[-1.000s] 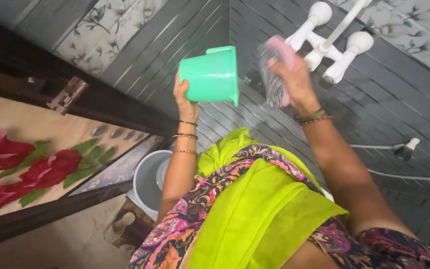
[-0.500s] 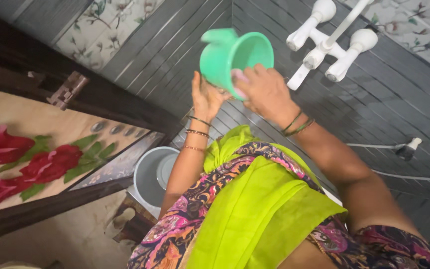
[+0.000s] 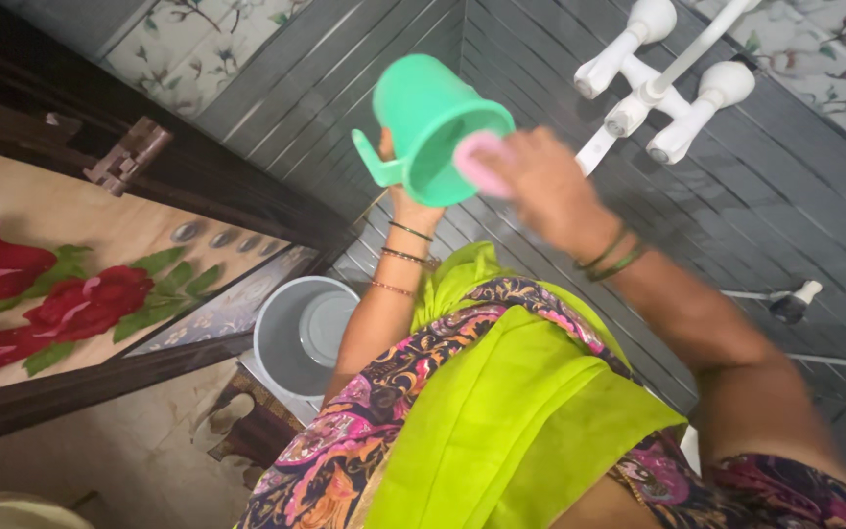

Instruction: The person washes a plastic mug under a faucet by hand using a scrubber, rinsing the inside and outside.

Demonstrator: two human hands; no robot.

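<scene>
In the head view, the left hand (image 3: 411, 201) is closed around the base of a green mug (image 3: 435, 122), tilted with its mouth toward the right hand (image 3: 545, 191). The right hand grips a pink scrubber (image 3: 480, 162) pressed against the mug's rim. White taps (image 3: 660, 83) sit just beyond the right hand; a grey bucket (image 3: 281, 338) stands below the left forearm.

I see mug (image 3: 433, 122) left of wall taps (image 3: 663, 83), scrubber (image 3: 482, 162) at mug's mouth, bucket (image 3: 291, 338) below-left, door (image 3: 100, 264) far left.
</scene>
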